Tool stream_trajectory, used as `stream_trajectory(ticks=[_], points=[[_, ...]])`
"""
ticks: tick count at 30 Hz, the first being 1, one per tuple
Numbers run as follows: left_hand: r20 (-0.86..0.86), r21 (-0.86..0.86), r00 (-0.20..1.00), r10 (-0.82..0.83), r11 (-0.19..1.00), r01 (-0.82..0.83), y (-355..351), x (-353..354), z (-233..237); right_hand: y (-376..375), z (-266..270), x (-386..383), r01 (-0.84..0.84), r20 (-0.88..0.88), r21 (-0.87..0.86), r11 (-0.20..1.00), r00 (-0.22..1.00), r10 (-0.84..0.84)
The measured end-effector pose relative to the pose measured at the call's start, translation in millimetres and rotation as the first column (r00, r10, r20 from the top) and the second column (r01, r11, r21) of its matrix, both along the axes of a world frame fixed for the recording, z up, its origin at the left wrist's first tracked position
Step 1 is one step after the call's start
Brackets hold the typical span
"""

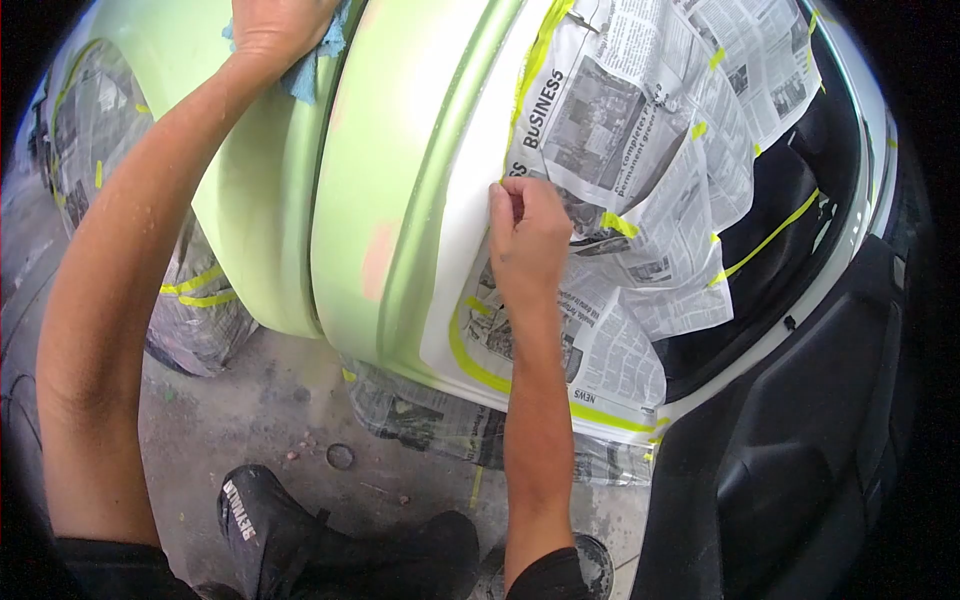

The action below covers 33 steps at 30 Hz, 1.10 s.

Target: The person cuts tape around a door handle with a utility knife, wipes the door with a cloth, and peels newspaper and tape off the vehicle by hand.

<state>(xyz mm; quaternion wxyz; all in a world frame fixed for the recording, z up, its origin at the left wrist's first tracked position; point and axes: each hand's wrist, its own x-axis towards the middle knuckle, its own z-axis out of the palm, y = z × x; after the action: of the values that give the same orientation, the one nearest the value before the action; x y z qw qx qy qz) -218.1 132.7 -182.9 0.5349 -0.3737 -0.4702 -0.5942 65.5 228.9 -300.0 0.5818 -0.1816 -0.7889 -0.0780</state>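
Note:
My left hand is at the top edge of the view, partly cut off. It presses a blue cloth against the light green car panel, next to the dark gap between two panels. My right hand is closed in a pinch at the border of the masked opening, where white panel meets newspaper. Whatever its fingertips grip is too small to make out. Yellow-green tape runs along the newspaper's border above that hand and curves round the lower corner.
At left, a plastic-wrapped wheel carries strips of tape. A black inner door panel stands at the lower right. Covered sill paper lies under the body. On the grey floor is a small dark ring, near my legs.

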Motion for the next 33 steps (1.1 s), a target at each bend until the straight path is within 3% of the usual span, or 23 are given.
stream_trajectory(ticks=[2, 8, 11, 14, 17, 20, 23, 26, 29, 32, 33], points=[[-0.005, 0.007, 1.0, 0.016, 1.0, -0.016, -1, 0, 1, 6, -2, -2, 0.064, 0.039, 0.114, 0.992, 0.997, -0.068], [-0.009, 0.011, 1.0, 0.004, 1.0, -0.004, -1, 0, 0, 0, -1, -12, 0.269, 0.048, 0.175, 0.947, 0.959, -0.281], [-0.007, 0.013, 1.0, 0.011, 1.0, -0.011, -1, 1, 1, 8, 0, -9, 0.07, -0.043, -0.166, 0.984, 0.996, -0.078], [-0.003, 0.004, 1.0, 0.018, 1.0, -0.018, -2, 0, 1, 10, 1, 4, -0.204, -0.158, -0.456, 0.866, 0.977, 0.146], [-0.02, 0.015, 1.0, -0.006, 1.0, 0.006, -1, 1, 0, 8, -1, 5, -0.268, -0.18, -0.377, 0.886, 0.96, 0.214], [-0.029, 0.029, 1.0, 0.005, 1.0, -0.004, 1, -1, 1, -5, 5, 0, -0.13, -0.105, -0.246, 0.961, 0.989, 0.107], [-0.056, 0.052, 0.998, 0.034, 0.998, -0.031, 2, -2, 0, 7, 5, -1, -0.142, -0.114, -0.25, 0.958, 0.987, 0.117], [-0.037, 0.03, 0.999, 0.01, 1.0, -0.009, 0, 0, -1, 18, 8, 2, -0.123, -0.073, -0.266, 0.956, 0.992, 0.107], [-0.018, 0.033, 1.0, -0.014, 0.999, 0.015, -1, 4, -1, 22, 13, 7, -0.236, -0.127, -0.459, 0.857, 0.972, 0.199], [-0.035, 0.072, 0.999, -0.018, 0.997, 0.021, 0, 9, 0, 15, 14, 13, -0.441, -0.312, -0.559, 0.702, 0.896, 0.315], [-0.049, 0.081, 0.999, -0.02, 0.996, 0.024, 2, 4, 0, 14, 11, 14, -0.367, -0.238, -0.514, 0.775, 0.929, 0.283]])
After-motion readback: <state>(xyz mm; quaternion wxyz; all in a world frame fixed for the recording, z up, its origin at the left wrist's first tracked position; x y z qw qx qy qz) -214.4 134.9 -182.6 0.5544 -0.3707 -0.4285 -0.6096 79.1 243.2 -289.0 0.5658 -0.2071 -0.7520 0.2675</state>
